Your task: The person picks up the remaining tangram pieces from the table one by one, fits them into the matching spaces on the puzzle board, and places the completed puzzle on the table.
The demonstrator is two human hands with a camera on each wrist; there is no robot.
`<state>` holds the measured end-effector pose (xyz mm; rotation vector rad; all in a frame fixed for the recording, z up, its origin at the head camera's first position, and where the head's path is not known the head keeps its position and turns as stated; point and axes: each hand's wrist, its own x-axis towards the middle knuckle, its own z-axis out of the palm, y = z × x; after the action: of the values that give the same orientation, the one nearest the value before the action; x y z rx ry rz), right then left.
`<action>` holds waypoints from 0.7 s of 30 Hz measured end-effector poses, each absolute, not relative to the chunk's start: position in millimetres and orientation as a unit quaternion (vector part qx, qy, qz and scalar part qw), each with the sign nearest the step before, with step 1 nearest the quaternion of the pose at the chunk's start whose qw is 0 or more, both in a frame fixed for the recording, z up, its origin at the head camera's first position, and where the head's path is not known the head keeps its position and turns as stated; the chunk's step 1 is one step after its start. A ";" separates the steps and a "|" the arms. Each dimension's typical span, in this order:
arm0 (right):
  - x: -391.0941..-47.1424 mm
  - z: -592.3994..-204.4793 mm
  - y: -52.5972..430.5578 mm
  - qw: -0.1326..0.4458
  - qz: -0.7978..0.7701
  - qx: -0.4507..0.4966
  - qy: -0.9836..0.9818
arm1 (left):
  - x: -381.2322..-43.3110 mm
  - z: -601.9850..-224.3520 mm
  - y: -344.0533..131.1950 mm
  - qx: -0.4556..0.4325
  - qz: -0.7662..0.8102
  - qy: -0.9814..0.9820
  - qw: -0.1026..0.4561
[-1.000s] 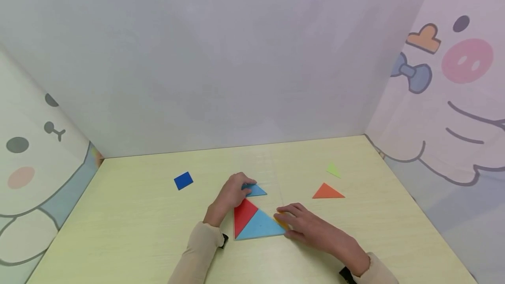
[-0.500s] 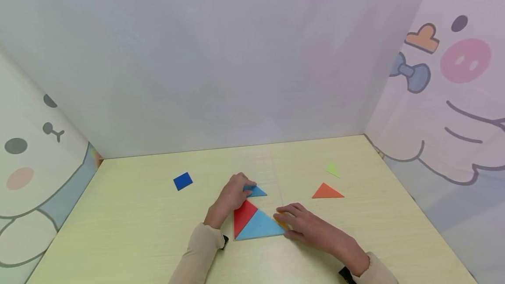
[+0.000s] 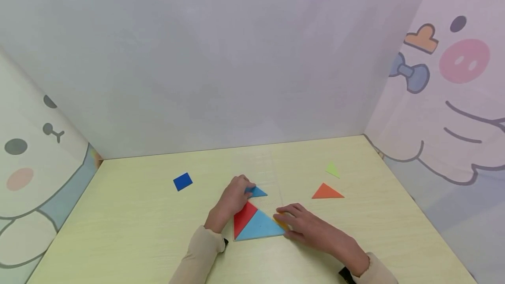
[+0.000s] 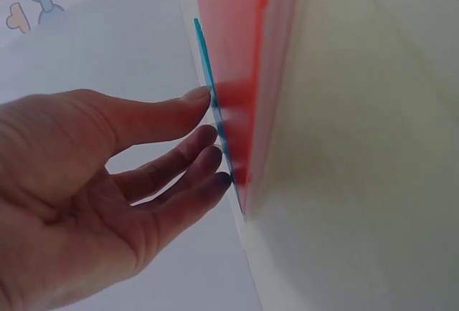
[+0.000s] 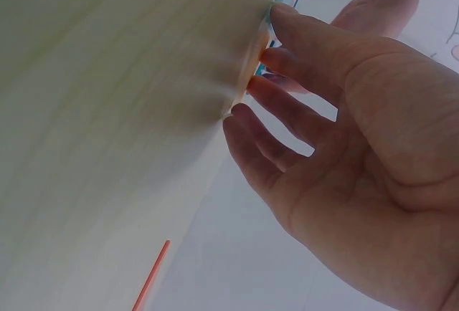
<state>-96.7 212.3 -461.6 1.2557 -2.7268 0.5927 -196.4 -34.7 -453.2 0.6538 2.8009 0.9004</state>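
My left hand [image 3: 232, 198] has its thumb and fingertips on a blue triangle [image 3: 258, 192], as the left wrist view also shows. The hand covers part of that piece. Just below it lies a large red triangle [image 3: 244, 219], edge to edge with a large light-blue triangle [image 3: 261, 226]. At the right corner of the light-blue one, my right hand [image 3: 311, 227] rests its fingertips on a yellow piece [image 3: 281, 221], mostly hidden under the fingers. In the right wrist view these fingers are spread and gently bent, with the thumb [image 5: 283, 13] at the pieces' edge.
A dark blue square [image 3: 183, 181] lies on the table [image 3: 130, 231] at the left. An orange triangle [image 3: 328, 191] and a small lime-green triangle [image 3: 333, 170] lie at the right. White walls [image 3: 221, 56] stand behind and at both sides.
My left hand and the blue triangle under it have shifted very slightly, with the fingers sliding a little to the right. The right hand and the other pieces stay in place.
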 end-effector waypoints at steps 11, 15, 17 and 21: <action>-95.6 -459.9 212.5 0.041 0.201 0.412 -0.888 | -193.3 -453.3 -38.1 0.219 0.304 0.925 0.061; -95.6 -459.8 212.4 0.035 0.199 0.409 -0.890 | -194.2 -453.2 -39.8 0.220 0.301 0.926 0.061; -95.7 -459.9 212.4 0.034 0.198 0.409 -0.890 | -195.0 -452.8 -40.1 0.222 0.299 0.926 0.061; -95.8 -460.7 212.7 0.038 0.197 0.411 -0.889 | -196.4 -452.3 -40.6 0.228 0.294 0.926 0.060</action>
<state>-95.8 212.7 -460.7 1.2598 -2.7294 0.6050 -196.4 -40.6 -452.3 0.6903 2.8026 0.8906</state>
